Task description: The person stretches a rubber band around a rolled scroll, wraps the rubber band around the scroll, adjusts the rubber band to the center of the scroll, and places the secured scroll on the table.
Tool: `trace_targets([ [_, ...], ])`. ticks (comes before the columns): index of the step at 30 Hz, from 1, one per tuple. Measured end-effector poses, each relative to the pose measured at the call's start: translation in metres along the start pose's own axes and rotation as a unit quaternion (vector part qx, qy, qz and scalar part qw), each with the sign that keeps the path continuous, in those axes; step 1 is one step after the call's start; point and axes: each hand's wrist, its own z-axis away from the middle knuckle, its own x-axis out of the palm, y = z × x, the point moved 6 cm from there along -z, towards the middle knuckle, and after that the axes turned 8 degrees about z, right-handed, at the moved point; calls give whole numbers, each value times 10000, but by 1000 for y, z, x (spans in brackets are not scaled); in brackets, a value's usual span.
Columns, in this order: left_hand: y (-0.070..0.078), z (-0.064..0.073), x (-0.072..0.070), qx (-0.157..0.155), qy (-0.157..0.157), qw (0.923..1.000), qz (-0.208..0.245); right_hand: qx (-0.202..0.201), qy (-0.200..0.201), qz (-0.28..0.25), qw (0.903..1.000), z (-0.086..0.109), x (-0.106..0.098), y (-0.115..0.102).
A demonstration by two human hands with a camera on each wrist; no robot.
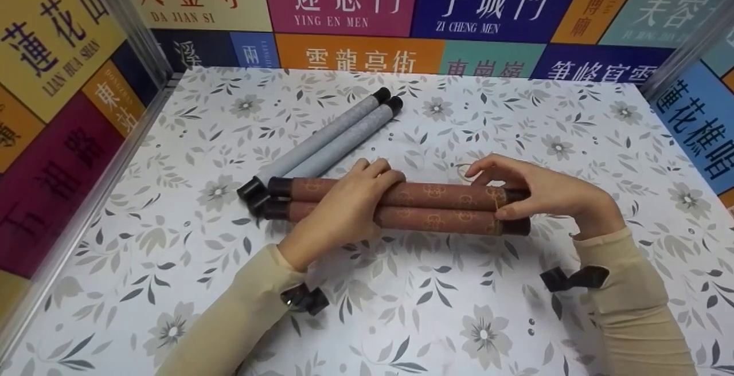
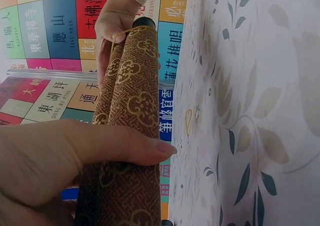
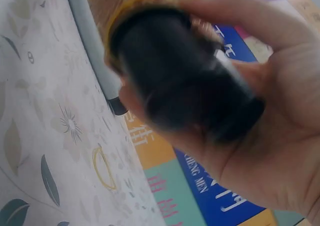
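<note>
While the head view has the left hand (image 1: 352, 198) wrapped round the middle of the brown scrolls (image 1: 430, 214), near side of the grey ones (image 1: 338, 135), and the right hand (image 1: 545, 190) curled round their right end, they look light, stiff but creasable, so I'd grab by the black end knobs (image 1: 516, 226). Left wrist view hides most left-hand fingers behind the rolls; right wrist view blurs the knobs, so can't tell how the yellow band (image 2: 127, 31) is held.
</note>
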Motion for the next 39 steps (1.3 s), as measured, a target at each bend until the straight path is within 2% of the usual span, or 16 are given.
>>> trace_targets([
  [3, -2, 0, -2, -83, 25, 9998, 176, -380, -225, -920, 9948, 4, -2, 4],
  [6, -4, 0, -3, -203, 122, 9991, 352, -889, -337, -1998, 9752, 4, -4, 7],
  [9, -6, 1, -4, -428, 288, 9975, 492, -1323, -117, -2788, 9511, 1, -6, 11],
  [11, -8, 2, -4, -639, 421, 9954, 579, -1355, 275, -3082, 9412, -4, -8, 14],
  [14, -9, 3, -2, -985, 524, 9916, 650, -956, 1190, -3184, 9356, -12, -10, 17],
  [17, -10, 4, 3, -1271, 517, 9882, 675, -342, 2001, -2986, 9325, -16, -9, 16],
  [21, -8, 5, 6, -1426, 549, 9856, 720, 44, 2545, -2647, 9301, -16, -10, 14],
  [25, -4, 5, 6, -1485, 583, 9840, 788, -9, 2764, -2584, 9257, -15, -12, 10],
  [31, 7, 8, 4, -1489, 524, 9834, 895, -531, 3104, -2676, 9106, -12, -15, -2],
  [39, 20, 13, 12, -1658, -165, 9746, 1497, -759, 3673, -2557, 8910, -17, -18, -13],
])
